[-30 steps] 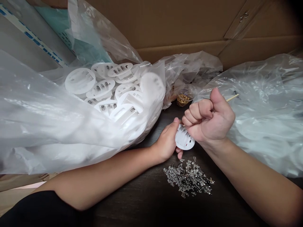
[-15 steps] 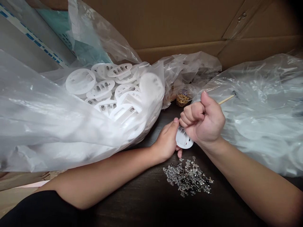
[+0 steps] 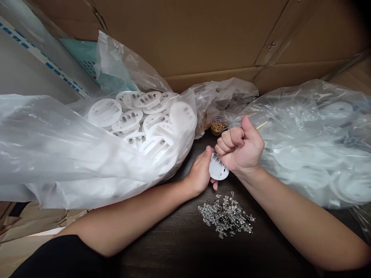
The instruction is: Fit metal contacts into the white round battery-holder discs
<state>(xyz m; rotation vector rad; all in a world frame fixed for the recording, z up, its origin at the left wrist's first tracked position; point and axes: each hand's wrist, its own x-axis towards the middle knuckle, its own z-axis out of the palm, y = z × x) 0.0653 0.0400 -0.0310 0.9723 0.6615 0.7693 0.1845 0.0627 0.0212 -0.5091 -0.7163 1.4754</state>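
My left hand (image 3: 199, 170) grips a small white round plastic piece (image 3: 218, 170) by its left edge, thumb on top. Slots and small metal contacts show on the piece's face. My right hand (image 3: 239, 144) is a fist over the piece's upper right edge, closed around a thin wooden stick (image 3: 262, 125). One pale end of the stick sticks out behind the fist; the other end is hidden. Just below the hands, a pile of small shiny metal contact pieces (image 3: 227, 216) lies on the dark table (image 3: 162, 231).
To the left, a clear plastic bag (image 3: 95, 173) holds several white round pieces (image 3: 104, 112). Another filled plastic bag (image 3: 319, 154) lies at the right. Behind my hands stands a clear cup with gold-coloured springs (image 3: 218, 127). A cardboard wall (image 3: 188, 38) closes off the back.
The whole view has shifted a little. Less of the stick shows behind my right fist, and its dark tip is out of sight. Both hands keep their grip at the white piece.
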